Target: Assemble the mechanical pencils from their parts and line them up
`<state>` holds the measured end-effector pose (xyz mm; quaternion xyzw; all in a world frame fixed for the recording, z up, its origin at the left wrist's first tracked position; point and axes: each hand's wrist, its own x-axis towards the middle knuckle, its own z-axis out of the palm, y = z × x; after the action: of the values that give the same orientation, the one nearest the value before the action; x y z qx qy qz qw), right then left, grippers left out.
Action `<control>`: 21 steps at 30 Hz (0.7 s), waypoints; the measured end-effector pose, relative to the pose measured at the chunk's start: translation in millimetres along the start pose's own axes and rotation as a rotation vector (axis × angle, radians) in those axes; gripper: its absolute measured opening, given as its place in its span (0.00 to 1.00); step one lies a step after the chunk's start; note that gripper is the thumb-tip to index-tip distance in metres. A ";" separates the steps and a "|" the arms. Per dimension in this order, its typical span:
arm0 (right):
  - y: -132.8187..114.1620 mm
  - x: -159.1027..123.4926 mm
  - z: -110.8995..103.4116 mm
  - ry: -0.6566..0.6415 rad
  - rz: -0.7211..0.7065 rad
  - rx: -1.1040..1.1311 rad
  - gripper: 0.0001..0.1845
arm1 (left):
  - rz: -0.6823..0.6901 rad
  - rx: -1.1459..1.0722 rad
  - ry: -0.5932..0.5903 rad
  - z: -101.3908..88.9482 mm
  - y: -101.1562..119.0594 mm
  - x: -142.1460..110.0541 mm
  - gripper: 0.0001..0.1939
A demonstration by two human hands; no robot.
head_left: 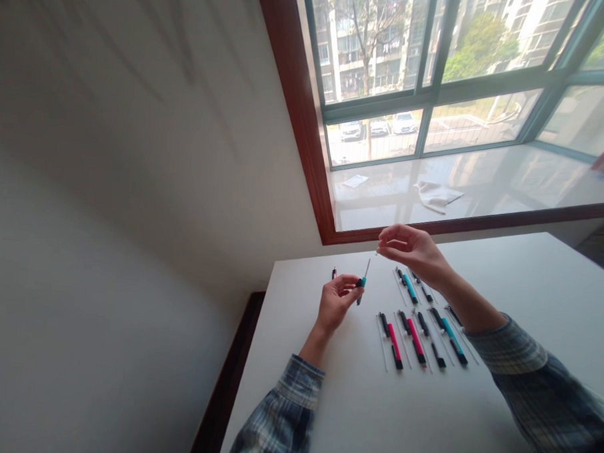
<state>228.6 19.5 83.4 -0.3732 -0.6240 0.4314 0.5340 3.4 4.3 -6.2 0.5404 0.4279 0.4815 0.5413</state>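
My left hand (336,301) is closed around a pen with a teal grip (363,281), its thin refill tip pointing up and away. My right hand (411,248) hovers above the white table (374,410), fingers pinched on something tiny near the pen tip that I cannot make out. Below my right hand lie rows of pen parts: a teal pen barrel (409,288), a red pen barrel (394,344), another red pen barrel (417,342), a second teal barrel (452,336), black caps and thin white refills.
A small dark piece (335,273) lies on the table beyond my left hand. The window sill (484,188) holds a white cloth (436,195) and a paper slip (355,181). A white wall is at left. The table's left edge drops off near a dark wooden strip (225,383).
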 end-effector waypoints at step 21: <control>-3.4 -3.3 6.3 -0.101 -0.124 -0.222 0.20 | 0.015 0.061 -0.039 2.3 6.0 -0.9 0.13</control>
<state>222.8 14.4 85.1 -0.3685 -0.7159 0.3441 0.4830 5.2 2.8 -0.1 0.5689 0.4278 0.4617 0.5293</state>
